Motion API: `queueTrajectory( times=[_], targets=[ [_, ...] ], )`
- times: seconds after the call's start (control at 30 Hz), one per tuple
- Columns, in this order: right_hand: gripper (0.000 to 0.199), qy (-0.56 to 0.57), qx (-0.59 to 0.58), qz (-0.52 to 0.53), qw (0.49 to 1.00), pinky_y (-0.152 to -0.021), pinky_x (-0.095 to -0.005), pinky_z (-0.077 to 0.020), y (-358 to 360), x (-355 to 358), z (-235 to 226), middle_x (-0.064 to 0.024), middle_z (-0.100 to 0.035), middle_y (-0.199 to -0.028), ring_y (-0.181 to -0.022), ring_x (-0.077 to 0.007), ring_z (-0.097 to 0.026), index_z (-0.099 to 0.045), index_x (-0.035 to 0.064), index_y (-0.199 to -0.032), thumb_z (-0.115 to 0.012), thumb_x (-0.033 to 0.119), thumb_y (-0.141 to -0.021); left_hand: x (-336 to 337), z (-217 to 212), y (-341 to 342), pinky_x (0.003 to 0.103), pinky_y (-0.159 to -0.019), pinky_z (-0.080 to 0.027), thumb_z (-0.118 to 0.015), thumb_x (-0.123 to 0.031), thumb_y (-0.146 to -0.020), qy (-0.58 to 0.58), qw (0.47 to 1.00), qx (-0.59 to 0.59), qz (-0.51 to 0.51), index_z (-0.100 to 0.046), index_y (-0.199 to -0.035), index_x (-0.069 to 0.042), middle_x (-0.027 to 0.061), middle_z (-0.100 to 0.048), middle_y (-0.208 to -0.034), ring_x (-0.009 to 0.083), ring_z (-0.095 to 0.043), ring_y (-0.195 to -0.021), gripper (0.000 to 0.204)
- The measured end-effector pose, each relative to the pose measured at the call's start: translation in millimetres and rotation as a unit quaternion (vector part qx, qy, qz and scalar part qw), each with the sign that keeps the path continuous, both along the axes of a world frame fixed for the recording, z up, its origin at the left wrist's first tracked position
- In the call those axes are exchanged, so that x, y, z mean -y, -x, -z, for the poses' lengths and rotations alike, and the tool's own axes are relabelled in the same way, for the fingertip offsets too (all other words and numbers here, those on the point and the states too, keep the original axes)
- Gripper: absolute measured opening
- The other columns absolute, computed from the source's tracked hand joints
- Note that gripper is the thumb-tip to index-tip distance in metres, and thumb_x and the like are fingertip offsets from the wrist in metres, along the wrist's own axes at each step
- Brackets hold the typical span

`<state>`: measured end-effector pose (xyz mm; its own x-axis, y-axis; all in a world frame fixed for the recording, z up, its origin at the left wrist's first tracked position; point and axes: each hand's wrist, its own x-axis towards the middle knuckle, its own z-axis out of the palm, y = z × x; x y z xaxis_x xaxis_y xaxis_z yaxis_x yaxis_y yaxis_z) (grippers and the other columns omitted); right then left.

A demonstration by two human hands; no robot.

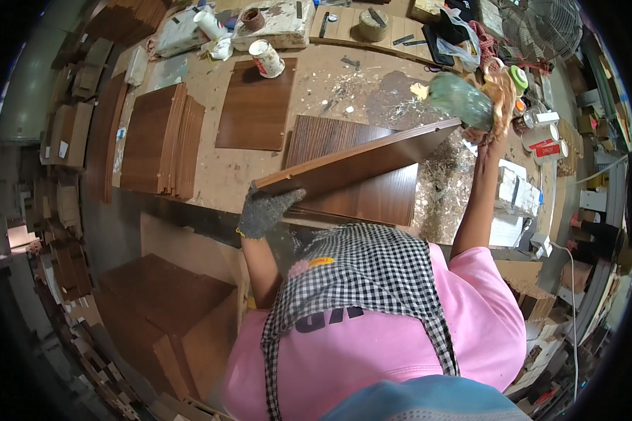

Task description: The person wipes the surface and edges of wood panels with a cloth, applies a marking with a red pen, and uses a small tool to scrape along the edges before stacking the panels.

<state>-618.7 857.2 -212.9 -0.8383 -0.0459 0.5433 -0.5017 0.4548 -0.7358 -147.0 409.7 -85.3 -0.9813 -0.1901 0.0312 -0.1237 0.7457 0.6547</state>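
My left hand [265, 210], in a dark grey knit glove, grips the near left corner of a brown wood-grain panel [372, 168]. The panel is tilted up on edge, its far corner reaching toward my right hand. Under it lie several more brown panels [323, 137], stacked flat on the workbench. My bare right hand [482, 135] is closed at the far end of the panel, by a translucent green bottle [463, 102] with a yellow tip. The bottle is tilted and a little blurred. A tan cloth [503, 105] bunches against this hand and partly hides the fingers.
Another brown panel [256, 105] lies flat farther back, with a white cup [267, 59] at its far edge. Stacked panels [154, 140] stand at the left. White tubs [544, 140] and a fan [541, 28] are at right. Shavings litter the worn workbench [207, 168].
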Motion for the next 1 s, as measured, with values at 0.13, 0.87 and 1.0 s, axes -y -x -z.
queueTrajectory(
  times=[0.13, 0.87, 1.0],
  targets=[
    [0.043, 0.447, 0.274, -0.142, 0.839, -0.086, -0.0401, -0.0556, -33.2, 62.6, -1.0, -0.0134, -0.066, -0.120, -0.097, -0.0302, -0.067, -0.057, 0.0003, -0.130, -0.061, 0.026, -0.096, -1.3, 4.2, -10.6, 0.036, -0.095, -0.052, -0.055, -0.005, -0.092, -0.017, 0.999, 0.032, -0.024, -0.072, -0.124, -0.018, -0.0020, -0.072, -0.123, 0.0187, -0.070, -0.107, 0.038],
    [0.039, 0.075, 0.052, -0.257, 0.962, -0.083, -0.0331, -0.0544, -124.5, 115.6, -279.8, -0.0128, -0.069, -0.109, -0.096, -0.0204, -0.068, -0.059, 0.0011, -0.124, -0.068, 0.014, -0.088, -20.4, -24.5, 3.5, 0.035, -0.088, -0.055, -0.082, -0.018, -0.082, -0.430, 0.883, 0.044, -0.181, -0.069, -0.114, 0.004, 0.0146, -0.074, -0.109, 0.0231, -0.070, -0.097, 0.041],
    [0.052, -0.365, -0.042, -0.348, 0.862, -0.096, -0.0424, -0.0498, -217.3, 166.0, -269.9, -0.0144, -0.064, -0.122, -0.110, -0.0339, -0.062, -0.058, 0.0033, -0.122, -0.077, 0.022, -0.077, -16.7, -9.3, 8.0, 0.036, -0.098, -0.052, -0.075, -0.020, -0.087, -0.354, 0.929, 0.000, -0.111, -0.067, -0.124, -0.002, 0.0111, -0.071, -0.121, 0.0210, -0.066, -0.110, 0.042]
  ],
)
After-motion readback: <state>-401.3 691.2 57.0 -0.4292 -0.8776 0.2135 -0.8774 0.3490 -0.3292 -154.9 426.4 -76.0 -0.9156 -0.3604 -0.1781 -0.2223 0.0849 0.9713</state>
